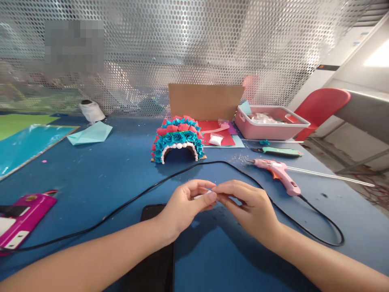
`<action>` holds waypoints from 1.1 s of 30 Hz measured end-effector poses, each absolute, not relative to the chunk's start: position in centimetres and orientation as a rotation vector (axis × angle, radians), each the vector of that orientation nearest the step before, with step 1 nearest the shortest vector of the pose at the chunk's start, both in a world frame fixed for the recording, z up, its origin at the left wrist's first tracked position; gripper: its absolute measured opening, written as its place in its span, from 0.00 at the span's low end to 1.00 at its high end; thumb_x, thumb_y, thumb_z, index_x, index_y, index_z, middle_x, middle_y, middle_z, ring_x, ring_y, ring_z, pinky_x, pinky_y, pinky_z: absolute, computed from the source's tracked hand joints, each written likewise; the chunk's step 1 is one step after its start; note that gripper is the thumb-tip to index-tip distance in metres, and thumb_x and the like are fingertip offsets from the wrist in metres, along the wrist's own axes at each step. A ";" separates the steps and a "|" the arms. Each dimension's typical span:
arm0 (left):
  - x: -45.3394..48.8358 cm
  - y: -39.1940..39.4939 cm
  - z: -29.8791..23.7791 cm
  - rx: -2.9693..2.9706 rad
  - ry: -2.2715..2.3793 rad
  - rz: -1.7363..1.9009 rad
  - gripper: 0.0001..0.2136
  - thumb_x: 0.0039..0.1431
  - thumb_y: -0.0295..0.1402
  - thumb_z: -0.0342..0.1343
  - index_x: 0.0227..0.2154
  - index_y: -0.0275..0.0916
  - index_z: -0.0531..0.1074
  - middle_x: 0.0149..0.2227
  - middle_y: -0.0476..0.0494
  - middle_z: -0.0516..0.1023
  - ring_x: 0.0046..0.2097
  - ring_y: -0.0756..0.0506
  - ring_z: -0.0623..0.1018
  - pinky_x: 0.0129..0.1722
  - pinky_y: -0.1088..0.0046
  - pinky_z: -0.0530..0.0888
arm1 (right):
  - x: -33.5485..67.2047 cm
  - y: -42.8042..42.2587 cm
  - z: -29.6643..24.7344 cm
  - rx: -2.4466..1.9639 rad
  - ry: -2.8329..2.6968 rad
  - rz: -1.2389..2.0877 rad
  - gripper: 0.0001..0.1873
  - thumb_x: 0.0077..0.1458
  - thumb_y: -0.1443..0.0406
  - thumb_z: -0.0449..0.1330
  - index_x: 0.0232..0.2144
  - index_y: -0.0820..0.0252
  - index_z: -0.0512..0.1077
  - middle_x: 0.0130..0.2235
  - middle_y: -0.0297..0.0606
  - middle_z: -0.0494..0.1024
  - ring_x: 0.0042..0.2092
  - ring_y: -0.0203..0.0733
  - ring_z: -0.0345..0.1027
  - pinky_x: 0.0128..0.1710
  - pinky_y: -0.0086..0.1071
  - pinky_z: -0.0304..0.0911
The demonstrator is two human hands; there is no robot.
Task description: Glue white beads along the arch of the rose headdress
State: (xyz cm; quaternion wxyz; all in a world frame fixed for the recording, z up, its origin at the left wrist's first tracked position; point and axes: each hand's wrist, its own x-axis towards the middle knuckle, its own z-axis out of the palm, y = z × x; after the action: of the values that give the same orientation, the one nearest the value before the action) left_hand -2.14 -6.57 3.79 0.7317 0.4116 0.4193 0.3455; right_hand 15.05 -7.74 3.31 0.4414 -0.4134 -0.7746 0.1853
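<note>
My left hand (pixel 185 205) and my right hand (pixel 247 207) meet at their fingertips above the blue table (pixel 100 174). Both pinch one small white piece (pixel 204 196), mostly hidden by the fingers. Beyond the hands stands an arch-shaped craft piece (pixel 178 139) covered in teal and red foam rosettes with a row of white beads along its inner edge. A pink glue gun (pixel 281 174) lies to the right of my right hand, its black cord (pixel 133 198) looping across the table past both hands. Under my left forearm lies a dark phone (pixel 153 259).
A pink tray (pixel 270 121) with plastic bags sits at the back right, beside a cardboard sheet (pixel 205 101) and red foam sheets (pixel 217 134). A green cutter (pixel 281 152), teal paper (pixel 89 134), a magenta object (pixel 22 217) and a red chair (pixel 322 105) are around. Perforated metal mesh (pixel 194 48) closes the back.
</note>
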 end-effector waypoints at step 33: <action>-2.2 -6.1 3.2 0.963 0.904 0.736 0.14 0.45 0.38 0.66 0.28 0.35 0.70 0.29 0.48 0.78 0.32 0.52 0.76 0.37 0.75 0.72 | 16.2 -7.4 2.5 -0.898 -2.075 0.315 0.05 0.53 0.71 0.62 0.34 0.59 0.73 0.29 0.35 0.78 0.30 0.32 0.71 0.31 0.24 0.66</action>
State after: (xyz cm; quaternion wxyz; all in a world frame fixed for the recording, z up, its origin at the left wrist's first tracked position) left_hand -2.25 -6.11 3.22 0.7276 0.4370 0.4101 0.3338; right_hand 16.23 -7.42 2.49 0.4164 -0.3576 -0.8264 0.1255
